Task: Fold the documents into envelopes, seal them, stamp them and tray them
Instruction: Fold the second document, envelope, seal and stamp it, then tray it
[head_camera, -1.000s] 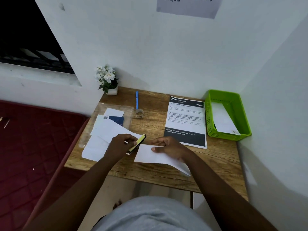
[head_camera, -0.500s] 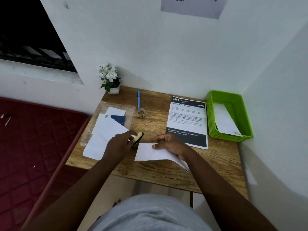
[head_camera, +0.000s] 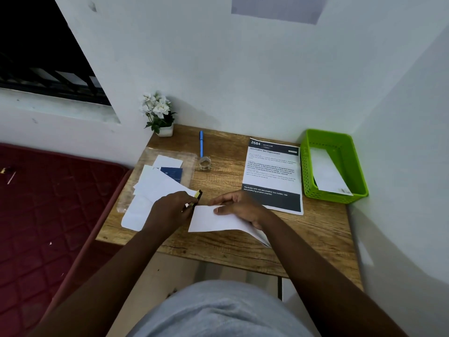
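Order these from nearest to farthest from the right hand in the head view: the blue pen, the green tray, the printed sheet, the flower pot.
From the right hand:
1. printed sheet, just behind it.
2. blue pen, back, centre-left.
3. green tray, far right, and flower pot, back left corner: too close to call.
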